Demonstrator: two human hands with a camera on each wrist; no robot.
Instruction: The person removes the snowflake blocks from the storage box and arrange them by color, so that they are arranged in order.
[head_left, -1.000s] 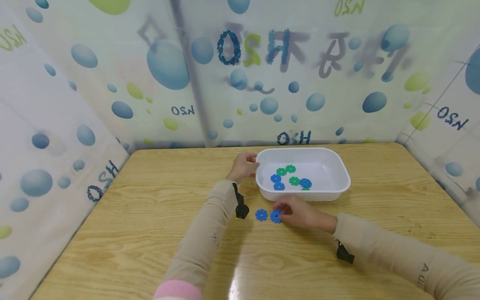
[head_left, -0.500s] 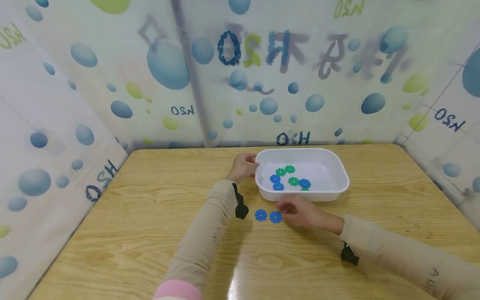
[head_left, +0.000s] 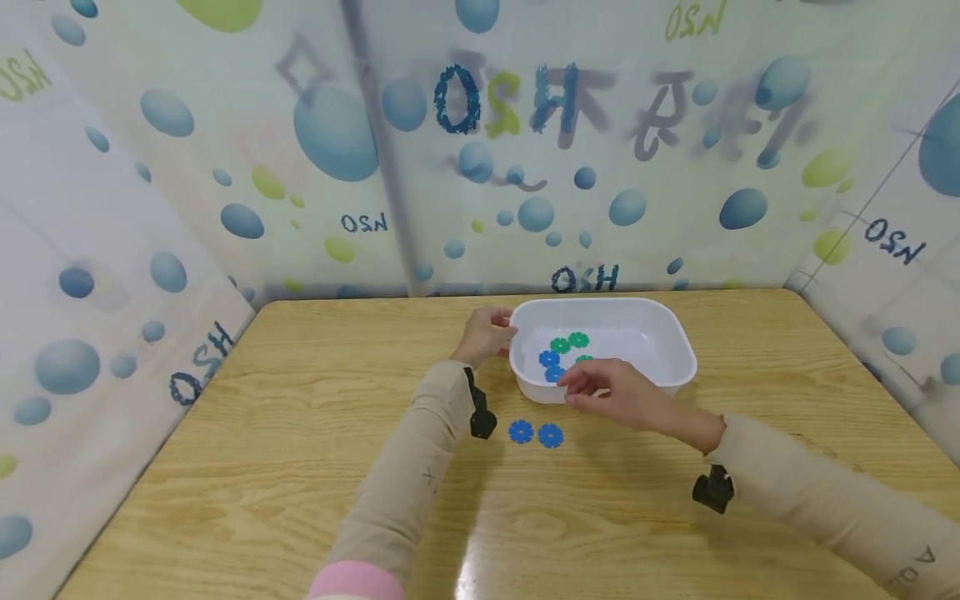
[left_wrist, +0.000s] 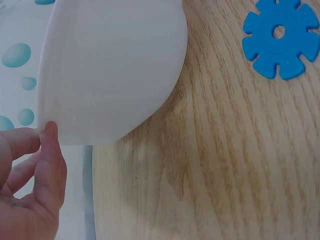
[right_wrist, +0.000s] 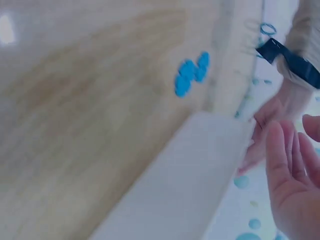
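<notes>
My left hand (head_left: pixel 483 335) pinches the left rim of a white plastic basin (head_left: pixel 678 354), thumb and fingers at its edge in the left wrist view. Over the basin's front rim hovers my right hand (head_left: pixel 618 396), fingers loosely bent and holding nothing. Inside the basin lie green notched discs (head_left: pixel 578 340) and blue notched discs (head_left: pixel 549 358), some hidden behind my right hand. In front of it, two blue snowflake discs lie flat side by side on the table, a left disc (head_left: pixel 521 431) and a right disc (head_left: pixel 551 435).
The wooden table (head_left: pixel 337 417) reaches back to a wall covering (head_left: pixel 300 225) printed with bubbles and lettering. Black straps with small devices sit on both wrists, including the left wrist strap (head_left: pixel 482 408).
My right hand has let go of the right blue disc and risen up and away from it to the basin's front rim. The left hand stays at the basin.
</notes>
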